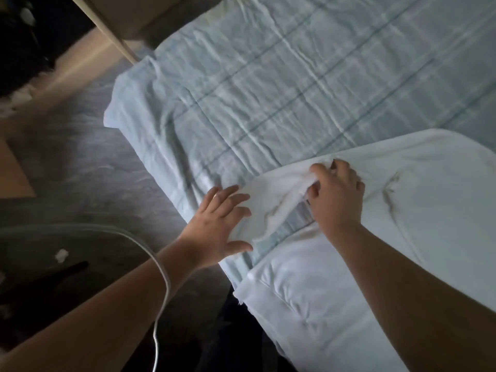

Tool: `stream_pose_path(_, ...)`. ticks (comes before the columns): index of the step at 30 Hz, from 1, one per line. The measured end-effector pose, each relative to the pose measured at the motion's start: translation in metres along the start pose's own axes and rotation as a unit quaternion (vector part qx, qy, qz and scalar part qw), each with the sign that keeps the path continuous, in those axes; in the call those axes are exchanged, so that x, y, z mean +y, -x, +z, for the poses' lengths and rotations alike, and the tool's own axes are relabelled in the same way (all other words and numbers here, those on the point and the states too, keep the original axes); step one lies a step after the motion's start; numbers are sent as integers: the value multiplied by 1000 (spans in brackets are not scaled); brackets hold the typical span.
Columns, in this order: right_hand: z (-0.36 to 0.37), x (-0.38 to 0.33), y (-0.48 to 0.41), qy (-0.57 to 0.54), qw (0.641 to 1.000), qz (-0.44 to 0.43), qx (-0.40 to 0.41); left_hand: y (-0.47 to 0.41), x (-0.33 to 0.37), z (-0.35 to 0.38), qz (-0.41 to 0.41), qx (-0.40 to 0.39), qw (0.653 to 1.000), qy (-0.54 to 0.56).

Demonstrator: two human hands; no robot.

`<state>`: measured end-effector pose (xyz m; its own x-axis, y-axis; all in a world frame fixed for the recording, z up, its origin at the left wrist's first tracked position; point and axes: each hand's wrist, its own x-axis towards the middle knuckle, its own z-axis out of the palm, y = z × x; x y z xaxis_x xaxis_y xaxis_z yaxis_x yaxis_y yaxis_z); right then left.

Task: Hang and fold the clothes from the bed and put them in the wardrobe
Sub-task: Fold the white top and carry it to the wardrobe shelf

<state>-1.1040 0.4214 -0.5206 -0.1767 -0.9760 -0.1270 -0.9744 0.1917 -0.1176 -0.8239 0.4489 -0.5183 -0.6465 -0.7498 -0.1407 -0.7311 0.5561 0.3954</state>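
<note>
- At far left a grey, fuzzy floor rug [88, 162] covers the floor beside the bed, with a pale wooden board [112, 30] slanting across the upper left corner above it.
- A thin white cable [161, 267] loops down over the person's left forearm in the lower left.
- The left hand [217, 226] lies flat with its fingers spread, palm down at the near edge of the bed; its fingertips touch the loose edge of the white cloth and grasp nothing.
- The bed carries a crumpled pale blue sheet with thin darker check lines [268, 84], which fills the upper middle and right of the view.
- The white cotton garment [418, 210], the thing to be folded, is spread on the near right part of the bed, over the blue sheet, reaching down to the bed's near edge.
- The right hand [335, 194] is curled around a bunched fold of the white garment, pinching it between thumb and fingers and lifting that edge slightly off the sheet.
</note>
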Motion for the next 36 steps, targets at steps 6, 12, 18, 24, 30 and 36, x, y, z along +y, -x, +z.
stream_pose_path(6, -13, -5, -39, -42, 997, 58, 4, -8, -18, -12, -1, -121, 992, 35)
stream_pose_path(12, -38, -11, -58, -78, 991, 77, 79, -54, -46, -26, -33, 31, 981, 191)
stream_pose_path(18, -43, -16, -25, -55, 990, 0, 130, -125, -102, -92, -234, 154, 879, 386)
stream_pose_path(24, 2, -31, 11, -27, 997, -67, -19, -154, -132, -113, -271, -58, 928, 247)
stream_pose_path(30, -7, -40, -31, -139, 989, -28, 32, -141, -148, -106, -314, -105, 934, 132)
stream_pose_path(36, -21, -35, -88, -157, 981, 90, -74, -134, -148, -116, -392, 102, 815, 415)
